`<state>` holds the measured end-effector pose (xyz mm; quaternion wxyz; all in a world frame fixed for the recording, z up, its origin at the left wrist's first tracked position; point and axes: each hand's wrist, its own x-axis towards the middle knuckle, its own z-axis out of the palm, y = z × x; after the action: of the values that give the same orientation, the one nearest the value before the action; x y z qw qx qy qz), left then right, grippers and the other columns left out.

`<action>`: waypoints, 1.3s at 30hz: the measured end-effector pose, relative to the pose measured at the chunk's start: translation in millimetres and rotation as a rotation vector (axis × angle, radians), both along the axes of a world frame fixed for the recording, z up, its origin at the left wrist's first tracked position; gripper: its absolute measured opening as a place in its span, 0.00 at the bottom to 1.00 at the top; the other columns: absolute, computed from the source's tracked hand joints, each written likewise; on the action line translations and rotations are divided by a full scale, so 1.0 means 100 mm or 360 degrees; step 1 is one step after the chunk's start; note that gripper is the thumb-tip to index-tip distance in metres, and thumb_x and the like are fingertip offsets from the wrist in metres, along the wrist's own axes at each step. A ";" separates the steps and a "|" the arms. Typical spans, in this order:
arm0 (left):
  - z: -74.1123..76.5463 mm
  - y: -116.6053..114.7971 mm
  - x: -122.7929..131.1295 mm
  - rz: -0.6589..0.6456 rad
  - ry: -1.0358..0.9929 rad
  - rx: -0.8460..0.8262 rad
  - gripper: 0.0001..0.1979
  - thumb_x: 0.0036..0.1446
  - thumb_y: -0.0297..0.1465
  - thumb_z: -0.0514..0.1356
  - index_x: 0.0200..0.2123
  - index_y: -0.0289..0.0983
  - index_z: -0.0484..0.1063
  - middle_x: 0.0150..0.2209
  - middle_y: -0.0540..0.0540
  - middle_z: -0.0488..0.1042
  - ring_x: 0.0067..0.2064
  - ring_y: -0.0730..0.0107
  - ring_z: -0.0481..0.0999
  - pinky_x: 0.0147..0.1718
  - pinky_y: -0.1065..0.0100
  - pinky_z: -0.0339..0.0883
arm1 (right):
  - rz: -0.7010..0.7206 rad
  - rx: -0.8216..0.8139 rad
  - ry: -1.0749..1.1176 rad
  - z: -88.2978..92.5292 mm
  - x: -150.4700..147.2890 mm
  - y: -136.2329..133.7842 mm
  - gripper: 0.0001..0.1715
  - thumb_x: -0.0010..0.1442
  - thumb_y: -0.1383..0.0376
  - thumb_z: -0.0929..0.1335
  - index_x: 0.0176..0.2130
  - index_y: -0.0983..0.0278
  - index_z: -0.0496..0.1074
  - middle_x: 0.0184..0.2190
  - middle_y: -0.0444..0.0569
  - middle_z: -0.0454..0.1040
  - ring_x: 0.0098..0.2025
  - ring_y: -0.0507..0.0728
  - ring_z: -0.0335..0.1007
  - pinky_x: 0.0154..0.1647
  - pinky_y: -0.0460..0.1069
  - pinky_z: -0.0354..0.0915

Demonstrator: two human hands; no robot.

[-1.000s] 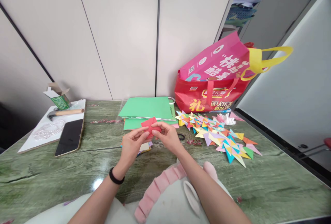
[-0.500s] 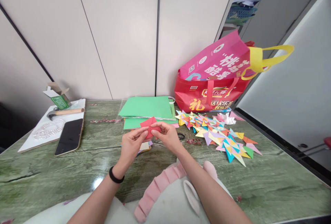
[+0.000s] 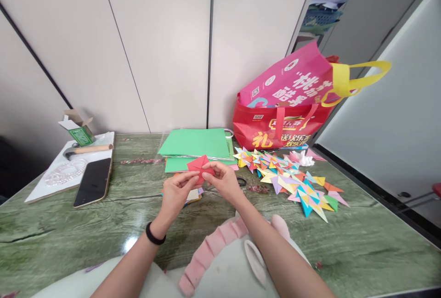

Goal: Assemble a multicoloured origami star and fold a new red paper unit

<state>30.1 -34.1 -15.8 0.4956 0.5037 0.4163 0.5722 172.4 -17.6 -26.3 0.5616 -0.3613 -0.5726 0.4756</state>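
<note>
A small folded red paper point(image 3: 197, 164) is held up between my two hands, above the tabletop. My left hand point(image 3: 177, 191) pinches its lower left side between thumb and fingers. On its right side, my right hand point(image 3: 222, 179) grips it the same way, thumb in front. Creases run across the paper's face, and its lower part is partly covered by my fingers. Just below and behind my hands lies a small stack of coloured paper squares point(image 3: 194, 195), mostly hidden. Green paper sheets point(image 3: 196, 143) lie behind the red paper.
Many folded paper stars and points point(image 3: 299, 183) spread over the right of the green marbled table point(image 3: 138, 224). Behind them stands a red bag point(image 3: 258, 128). At left are a phone point(image 3: 93, 182), a hammer point(image 3: 89, 149), and a small green box point(image 3: 80, 133). A plush toy point(image 3: 220, 266) lies nearest me.
My fingers have shifted slightly on the red paper, and more of its creased face shows. Both hands keep nearly the same place.
</note>
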 end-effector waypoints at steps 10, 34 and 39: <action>-0.02 0.02 0.00 0.0023 -0.0010 -0.0012 0.08 0.41 0.31 0.67 0.29 0.36 0.78 0.30 0.47 0.80 0.34 0.61 0.79 0.39 0.61 0.75 | -0.0045 -0.0002 0.0096 -0.01 -0.02 0.01 0.12 0.47 0.61 0.71 0.30 0.64 0.66 0.21 0.40 0.66 0.21 0.48 0.62 0.22 0.44 0.64; 0.04 0.01 -0.01 -0.0075 -0.0078 -0.0131 0.14 0.36 0.28 0.69 0.31 0.33 0.77 0.28 0.47 0.80 0.30 0.62 0.79 0.34 0.65 0.75 | -0.0019 -0.0029 0.0087 -0.03 0.00 0.03 0.11 0.47 0.61 0.71 0.31 0.64 0.68 0.21 0.40 0.68 0.21 0.48 0.62 0.22 0.44 0.62; 0.06 0.01 -0.03 -0.0077 0.0066 -0.0089 0.11 0.36 0.28 0.69 0.28 0.34 0.78 0.27 0.48 0.80 0.30 0.64 0.79 0.33 0.69 0.74 | -0.0025 -0.0047 0.0100 -0.02 0.00 0.02 0.14 0.45 0.61 0.71 0.30 0.63 0.65 0.21 0.39 0.67 0.22 0.49 0.63 0.21 0.44 0.63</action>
<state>27.3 -33.2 -10.2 0.5144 0.5114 0.4299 0.5376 172.0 -15.7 -28.7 0.5777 -0.3589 -0.5446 0.4908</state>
